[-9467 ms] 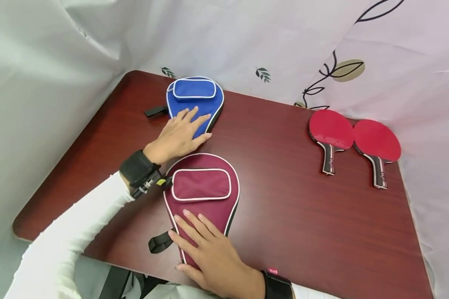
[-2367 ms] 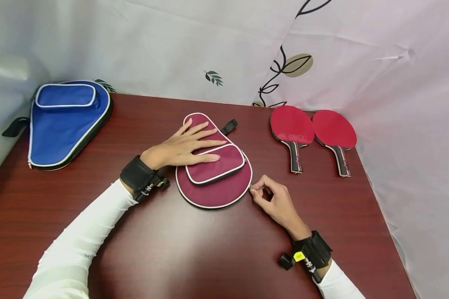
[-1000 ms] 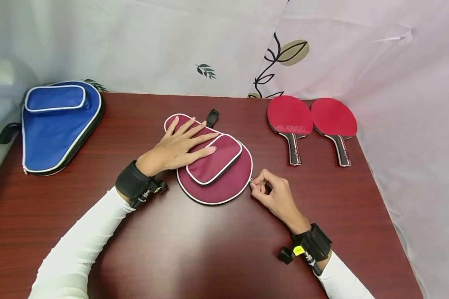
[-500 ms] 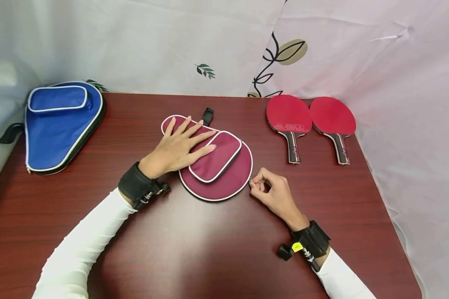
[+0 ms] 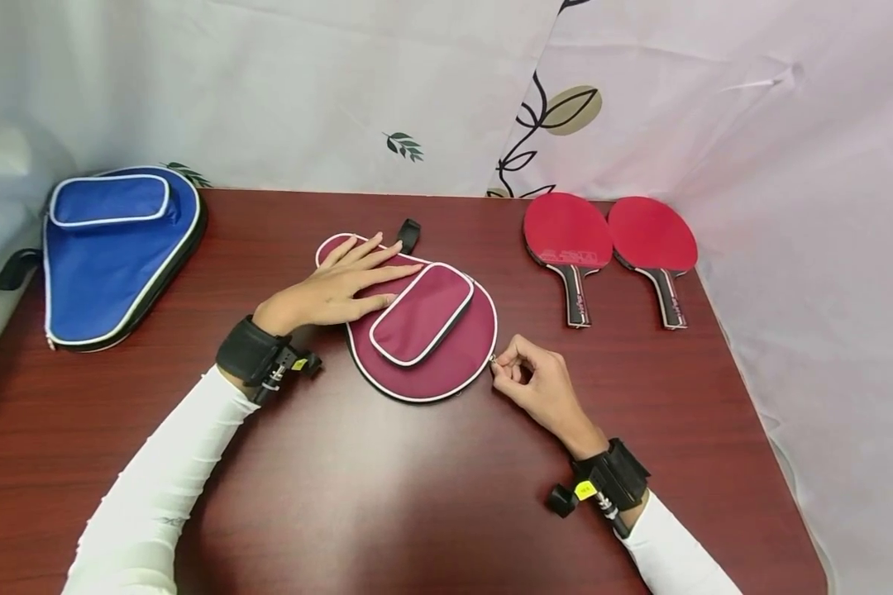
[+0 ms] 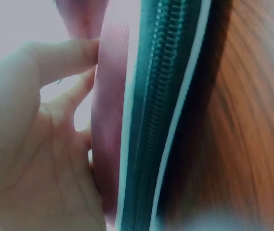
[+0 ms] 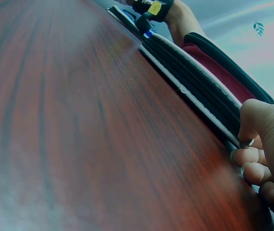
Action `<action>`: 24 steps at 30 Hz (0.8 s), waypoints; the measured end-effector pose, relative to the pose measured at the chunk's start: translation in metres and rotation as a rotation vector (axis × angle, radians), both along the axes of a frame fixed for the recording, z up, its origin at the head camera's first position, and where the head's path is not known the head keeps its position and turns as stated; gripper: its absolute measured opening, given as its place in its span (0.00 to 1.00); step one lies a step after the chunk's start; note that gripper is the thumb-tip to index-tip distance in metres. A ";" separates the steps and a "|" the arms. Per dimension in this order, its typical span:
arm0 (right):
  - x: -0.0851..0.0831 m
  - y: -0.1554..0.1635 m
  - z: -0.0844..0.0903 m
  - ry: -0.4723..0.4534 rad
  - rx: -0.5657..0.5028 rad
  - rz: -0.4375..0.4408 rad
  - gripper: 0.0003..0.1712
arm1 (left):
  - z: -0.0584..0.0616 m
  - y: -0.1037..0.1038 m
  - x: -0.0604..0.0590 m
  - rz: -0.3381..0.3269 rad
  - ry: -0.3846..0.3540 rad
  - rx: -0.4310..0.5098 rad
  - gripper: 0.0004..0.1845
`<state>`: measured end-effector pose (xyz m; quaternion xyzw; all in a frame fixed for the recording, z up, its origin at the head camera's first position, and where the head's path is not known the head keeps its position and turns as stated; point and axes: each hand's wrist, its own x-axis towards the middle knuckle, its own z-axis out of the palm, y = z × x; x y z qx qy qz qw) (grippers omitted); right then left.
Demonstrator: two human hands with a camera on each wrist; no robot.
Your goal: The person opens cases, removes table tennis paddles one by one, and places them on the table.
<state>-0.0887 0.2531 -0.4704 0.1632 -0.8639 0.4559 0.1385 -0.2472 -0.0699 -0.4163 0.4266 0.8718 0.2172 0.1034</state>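
Note:
A maroon table tennis paddle case with white piping lies flat mid-table, its narrow end to the upper left and its pocket facing up. Across the narrow part rests my left hand, fingers spread and nearly straight on the fabric. At the case's right edge, my right hand pinches the small metal zipper pull between thumb and index finger. The closed teeth of the zipper run along the black side band in the left wrist view. A black strap loop sticks out at the back.
A blue paddle case lies at the far left, against the curtain. Two red paddles, one slightly overlapping the other, lie at the back right with handles toward me. A white curtain borders the table.
Since the oldest frame, the blue case has gone far left, the maroon case has turned round, and my right hand has taken the zipper pull. Lately my left hand has slid slightly left.

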 end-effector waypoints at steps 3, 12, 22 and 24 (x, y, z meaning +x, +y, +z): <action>0.004 -0.005 0.013 0.000 -0.010 0.005 0.12 | 0.000 0.001 0.002 0.013 0.008 -0.001 0.29; 0.004 -0.008 0.020 -0.003 -0.020 0.012 0.12 | 0.001 0.003 0.008 0.052 0.012 0.008 0.29; -0.002 0.004 -0.003 -0.032 -0.013 0.016 0.13 | 0.003 0.008 0.016 0.118 0.020 -0.034 0.29; -0.003 0.005 -0.004 -0.031 -0.019 0.021 0.13 | 0.004 0.010 0.017 0.134 0.026 -0.047 0.29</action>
